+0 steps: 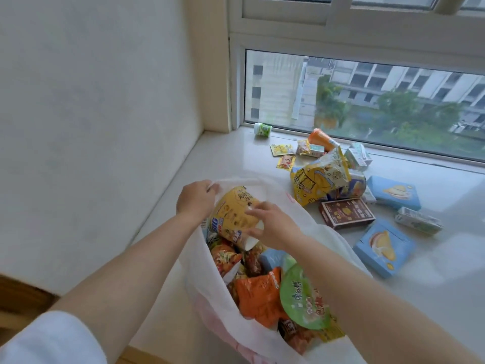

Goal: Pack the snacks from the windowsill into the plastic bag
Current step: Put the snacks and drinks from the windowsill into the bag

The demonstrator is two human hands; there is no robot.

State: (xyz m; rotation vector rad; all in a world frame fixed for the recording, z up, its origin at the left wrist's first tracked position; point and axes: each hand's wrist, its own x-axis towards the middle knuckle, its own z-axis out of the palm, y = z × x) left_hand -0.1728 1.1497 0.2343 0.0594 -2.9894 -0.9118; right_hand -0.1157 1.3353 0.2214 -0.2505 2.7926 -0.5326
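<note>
A white plastic bag (210,290) lies open on the windowsill (236,158), holding several snack packets, an orange packet (258,295) and a green-lidded cup (301,298). My left hand (195,199) grips the bag's far rim. My right hand (273,224) holds a yellow noodle cup (233,214) on its side in the bag's mouth. On the sill to the right lie a yellow popcorn bag (319,177), a brown box (346,212), two blue boxes (384,246) and small sachets (286,161).
A white wall (105,114) closes the sill on the left. The window pane (367,101) runs along the back. A green-and-white jar (262,130) stands in the back corner, an orange tube (321,139) and carton packs (417,220) lie among the snacks.
</note>
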